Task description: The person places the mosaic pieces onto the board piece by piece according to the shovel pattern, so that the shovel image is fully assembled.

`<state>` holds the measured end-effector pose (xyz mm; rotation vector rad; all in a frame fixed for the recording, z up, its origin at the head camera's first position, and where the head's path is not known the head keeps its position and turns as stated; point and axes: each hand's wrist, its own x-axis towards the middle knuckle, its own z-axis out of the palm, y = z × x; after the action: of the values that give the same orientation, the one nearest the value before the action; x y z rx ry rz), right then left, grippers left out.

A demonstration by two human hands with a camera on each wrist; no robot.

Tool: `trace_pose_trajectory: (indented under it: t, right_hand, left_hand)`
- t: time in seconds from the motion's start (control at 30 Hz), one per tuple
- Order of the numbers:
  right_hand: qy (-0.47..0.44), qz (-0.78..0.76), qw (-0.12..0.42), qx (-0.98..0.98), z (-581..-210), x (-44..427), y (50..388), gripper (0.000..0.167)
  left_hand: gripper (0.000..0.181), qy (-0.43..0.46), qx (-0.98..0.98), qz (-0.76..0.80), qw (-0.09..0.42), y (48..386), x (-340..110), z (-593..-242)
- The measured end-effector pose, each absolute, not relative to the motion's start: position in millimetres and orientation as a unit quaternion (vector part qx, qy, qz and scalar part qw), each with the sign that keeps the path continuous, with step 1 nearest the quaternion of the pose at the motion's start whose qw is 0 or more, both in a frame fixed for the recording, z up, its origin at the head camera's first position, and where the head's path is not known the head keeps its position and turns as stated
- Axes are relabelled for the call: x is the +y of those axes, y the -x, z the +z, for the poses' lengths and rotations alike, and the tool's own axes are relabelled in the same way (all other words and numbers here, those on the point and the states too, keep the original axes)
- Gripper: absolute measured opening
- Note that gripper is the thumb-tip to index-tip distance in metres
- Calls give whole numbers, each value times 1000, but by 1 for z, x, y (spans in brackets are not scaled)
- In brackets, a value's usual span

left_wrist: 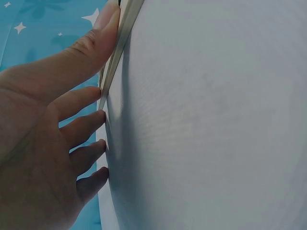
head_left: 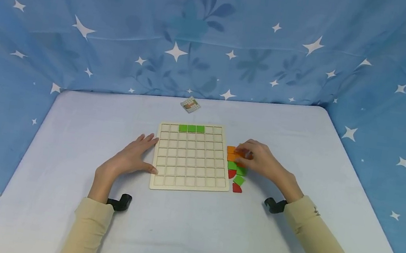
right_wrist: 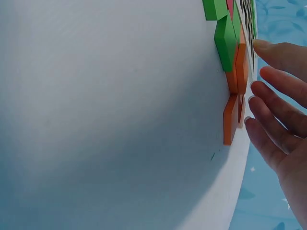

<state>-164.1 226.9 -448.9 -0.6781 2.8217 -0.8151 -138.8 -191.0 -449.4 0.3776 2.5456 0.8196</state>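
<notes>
A pale wooden grid board [head_left: 190, 159] lies on the table, with three green square tiles [head_left: 192, 129] side by side in its top row. My left hand [head_left: 131, 155] touches the board's left edge, thumb and fingers spread; the left wrist view shows the thumb on the rim [left_wrist: 125, 33]. Right of the board, my right hand [head_left: 263, 159] hovers over orange tiles [head_left: 231, 150], partly covering them. In the right wrist view its fingers are slightly bent and apart, with nothing visible between them. Green tiles [head_left: 232, 165] and red rounded tiles [head_left: 236, 188] lie just nearer.
A small picture card [head_left: 190, 105] lies beyond the board. The white-covered table [head_left: 187, 229] meets a blue star-patterned curtain [head_left: 256, 34] at the back and sides. A black wrist mount [head_left: 122, 203] juts from the left wrist, another [head_left: 274, 205] from the right.
</notes>
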Motion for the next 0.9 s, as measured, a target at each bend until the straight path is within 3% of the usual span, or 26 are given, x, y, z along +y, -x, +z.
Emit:
trace_pose_trajectory:
  t: [0.9]
  right_hand:
    - [209, -262, 71, 940, -454, 235, 155, 26]
  left_hand:
    - [108, -140, 919, 300, 215, 138, -192, -447]
